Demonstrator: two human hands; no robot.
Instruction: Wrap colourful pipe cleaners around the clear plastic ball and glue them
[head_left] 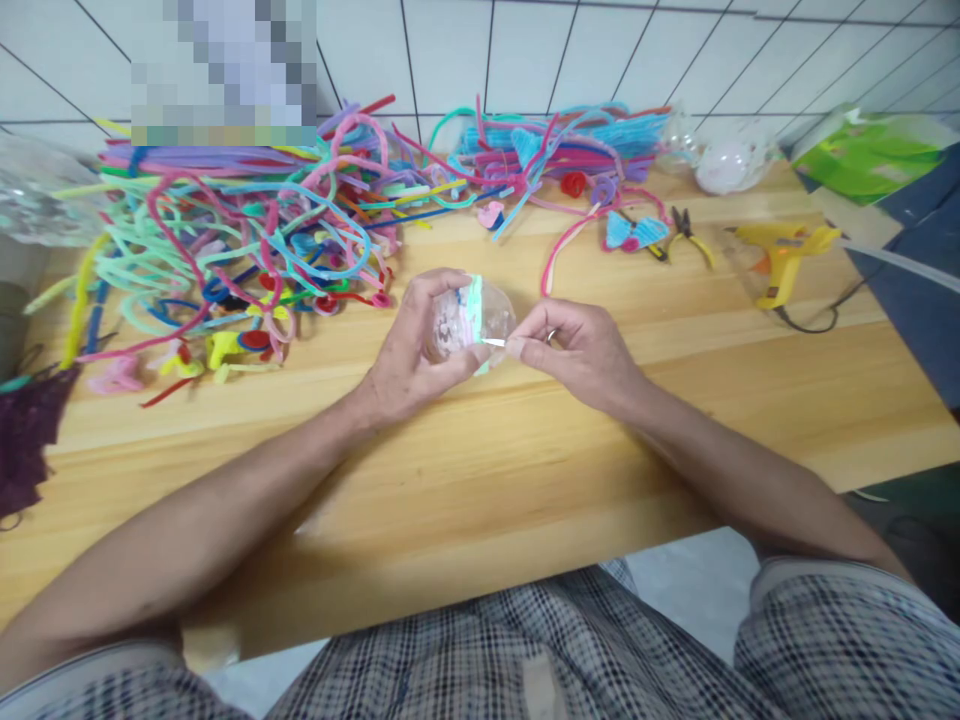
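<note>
Above the middle of the wooden table, my left hand is wrapped round a clear round ball. A pale green and lilac band runs around the ball's middle. From the right, my right hand pinches a thin white strip between thumb and fingertips. The strip's other end meets the band beside my left thumb. A ring shows on a finger of my right hand.
Colourful pipe cleaners pile up along the back left of the table. Blue ones lie at the back centre. Further right are black-and-yellow pliers, a yellow glue gun with its cord, clear balls and a green packet.
</note>
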